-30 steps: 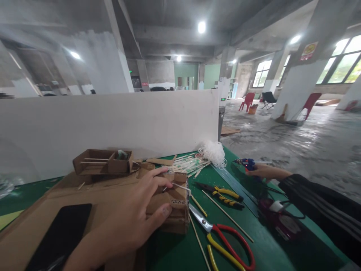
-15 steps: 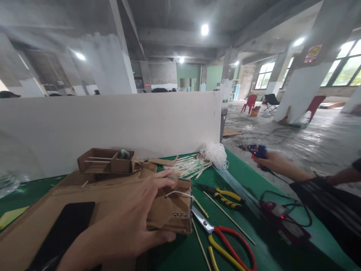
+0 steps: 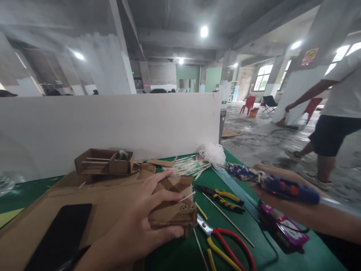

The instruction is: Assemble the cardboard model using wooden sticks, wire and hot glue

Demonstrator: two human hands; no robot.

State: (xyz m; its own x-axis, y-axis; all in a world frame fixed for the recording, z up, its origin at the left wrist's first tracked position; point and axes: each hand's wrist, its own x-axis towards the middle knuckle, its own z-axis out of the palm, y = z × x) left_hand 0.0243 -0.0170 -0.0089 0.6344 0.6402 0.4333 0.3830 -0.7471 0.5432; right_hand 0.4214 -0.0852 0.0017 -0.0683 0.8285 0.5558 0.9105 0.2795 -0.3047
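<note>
My left hand [image 3: 141, 214] grips a small cardboard box [image 3: 176, 210], thumb along its near side and fingers over the top. A thin white cord [image 3: 188, 196] shows on the box beside my fingertip. My right hand [image 3: 284, 195], blurred by motion, is closed around a blue glue gun [image 3: 278, 184]. A small red light glows on the gun, its nozzle points left, and a clear glue stick [image 3: 335, 203] seems to stick out behind. Right of the box lie red-and-yellow-handled scissors [image 3: 225, 244] and yellow-and-black pliers [image 3: 224, 197].
Thin sticks [image 3: 229, 222] lie around the tools. A purple power strip [image 3: 290, 229] sits at right. Behind are a white string bundle [image 3: 213, 154] and a divided cardboard tray [image 3: 104, 162]. A phone [image 3: 59, 237] rests on cardboard at left. A white panel [image 3: 113, 124] stands behind; a person [image 3: 335, 109] walks at right.
My right hand has brought the glue gun from beyond the table's right edge, nearer and over the table. My left fingers have shifted over the cord. A person has come into view at right.
</note>
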